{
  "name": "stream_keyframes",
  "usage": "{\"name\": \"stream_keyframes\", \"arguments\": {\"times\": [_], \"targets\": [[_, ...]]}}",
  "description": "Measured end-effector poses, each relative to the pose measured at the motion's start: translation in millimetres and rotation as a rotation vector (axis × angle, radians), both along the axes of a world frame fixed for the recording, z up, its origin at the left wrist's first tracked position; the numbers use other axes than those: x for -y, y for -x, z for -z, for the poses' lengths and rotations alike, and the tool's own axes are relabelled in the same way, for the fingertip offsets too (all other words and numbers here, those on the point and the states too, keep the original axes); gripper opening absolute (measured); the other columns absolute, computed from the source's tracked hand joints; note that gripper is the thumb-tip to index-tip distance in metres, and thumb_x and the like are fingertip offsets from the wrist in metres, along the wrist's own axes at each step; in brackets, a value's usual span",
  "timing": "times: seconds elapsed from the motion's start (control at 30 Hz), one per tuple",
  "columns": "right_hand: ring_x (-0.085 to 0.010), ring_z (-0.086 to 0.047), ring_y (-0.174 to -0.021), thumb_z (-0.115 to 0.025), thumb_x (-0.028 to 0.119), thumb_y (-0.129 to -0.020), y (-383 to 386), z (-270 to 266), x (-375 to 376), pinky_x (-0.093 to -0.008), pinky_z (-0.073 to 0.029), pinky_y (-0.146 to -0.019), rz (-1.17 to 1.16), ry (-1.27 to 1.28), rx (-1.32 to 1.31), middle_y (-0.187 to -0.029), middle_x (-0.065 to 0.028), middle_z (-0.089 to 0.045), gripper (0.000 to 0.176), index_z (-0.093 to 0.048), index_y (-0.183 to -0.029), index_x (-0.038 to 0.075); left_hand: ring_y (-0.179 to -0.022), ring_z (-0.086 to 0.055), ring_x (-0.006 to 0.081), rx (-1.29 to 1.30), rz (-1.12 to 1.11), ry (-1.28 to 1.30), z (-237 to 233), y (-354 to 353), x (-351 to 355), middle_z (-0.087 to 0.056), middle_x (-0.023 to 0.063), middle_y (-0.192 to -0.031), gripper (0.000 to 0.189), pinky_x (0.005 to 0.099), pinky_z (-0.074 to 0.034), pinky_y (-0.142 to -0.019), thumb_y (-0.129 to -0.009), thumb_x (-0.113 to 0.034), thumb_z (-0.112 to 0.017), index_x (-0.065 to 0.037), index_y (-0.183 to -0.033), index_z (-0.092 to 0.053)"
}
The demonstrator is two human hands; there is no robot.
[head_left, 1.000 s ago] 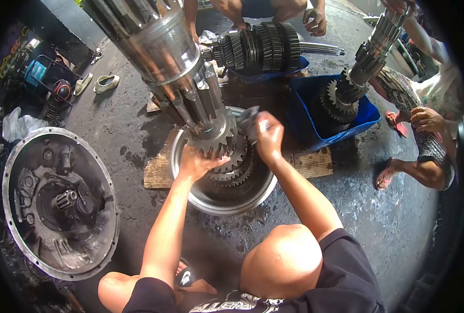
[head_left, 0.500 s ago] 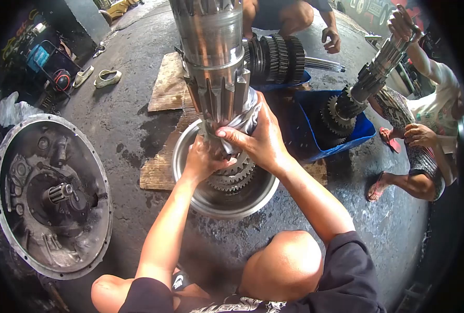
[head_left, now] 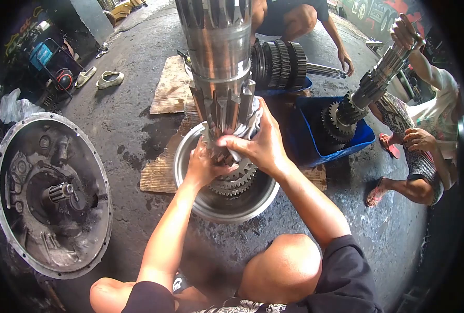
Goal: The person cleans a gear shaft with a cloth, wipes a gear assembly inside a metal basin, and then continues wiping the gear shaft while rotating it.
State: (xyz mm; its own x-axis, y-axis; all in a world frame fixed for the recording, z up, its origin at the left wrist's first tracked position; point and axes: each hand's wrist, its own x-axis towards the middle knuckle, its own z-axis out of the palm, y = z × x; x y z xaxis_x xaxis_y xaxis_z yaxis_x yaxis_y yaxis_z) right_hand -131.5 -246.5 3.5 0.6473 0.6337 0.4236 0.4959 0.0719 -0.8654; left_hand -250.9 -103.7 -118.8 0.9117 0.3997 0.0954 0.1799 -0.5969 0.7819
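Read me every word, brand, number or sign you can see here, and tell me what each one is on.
"NIKE", as best I can tell from small, partly covered letters: the footwear by the knees.
Black shirt: pale lettering, cut off and unreadable.
Co-worker's light shirt: green print, too blurred to read.
Dark wall, upper left: yellow lettering, too blurred to read in full.
I can read no numbers or signs.
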Motion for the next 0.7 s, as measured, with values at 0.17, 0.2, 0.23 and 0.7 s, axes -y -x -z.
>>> {"name": "stream_keyframes", "arguments": {"times": [0.17,0.2,0.23,0.7], "targets": [[-0.0306,-0.057,-0.122,-0.089,0.037,-0.072,0.9,-2.2,5.7,-0.0401,-0.044,-0.104,-0.02,0.081,0.015,-0.129,-0.0197,-0.058,0.087,-0.046,-0.137,0.0,-0.115,-0.065,0.0273,0.046,0.004,0.132,6.8,0.1,-2.3,-0.066,0.0125,-0.125,0.098,0.0406,-0.052,-0.099,-0.058,-0.023,-0.096,-0.006,-0.141,-0.045],[-0.0306,-0.057,-0.122,-0.089,0.037,-0.072,-4.4,1.3,11.8,-0.0401,-0.044,-0.104,-0.017,0.08,0.015,-0.129,-0.0197,-0.058,0.087,-0.046,-0.137,0.0,-0.115,-0.065,0.0272,0.045,-0.004,0.164,4.7,-0.7,-1.9,-0.066,0.0127,-0.125,0.098,0.0405,-0.052,-0.099,-0.058,-0.023,-0.096,-0.006,-0.141,-0.045],[-0.0279,-0.054,-0.126,-0.084,0.035,-0.079,-10.8,7.2,16.8,-0.0389,-0.04,-0.107,-0.198,-0.02,-0.23,-0.132,-0.0187,-0.056,0.083,-0.043,-0.141,0.0,-0.115,-0.065,0.0272,0.048,-0.003,0.163,2.5,-2.3,-1.4,-0.066,0.0127,-0.125,0.098,0.0405,-0.052,-0.099,-0.058,-0.023,-0.096,-0.006,-0.141,-0.045],[-0.0277,-0.061,-0.114,-0.088,0.025,-0.074,-2.2,1.6,5.2,-0.0394,-0.046,-0.099,-0.044,0.059,0.151,-0.121,-0.0178,-0.062,0.073,-0.052,-0.133,0.0,-0.116,-0.065,0.0266,0.071,0.003,0.1,6.1,0.4,-1.9,-0.065,0.0112,-0.127,0.1,0.0411,-0.052,-0.099,-0.058,-0.025,-0.097,-0.008,-0.141,-0.044]]}}
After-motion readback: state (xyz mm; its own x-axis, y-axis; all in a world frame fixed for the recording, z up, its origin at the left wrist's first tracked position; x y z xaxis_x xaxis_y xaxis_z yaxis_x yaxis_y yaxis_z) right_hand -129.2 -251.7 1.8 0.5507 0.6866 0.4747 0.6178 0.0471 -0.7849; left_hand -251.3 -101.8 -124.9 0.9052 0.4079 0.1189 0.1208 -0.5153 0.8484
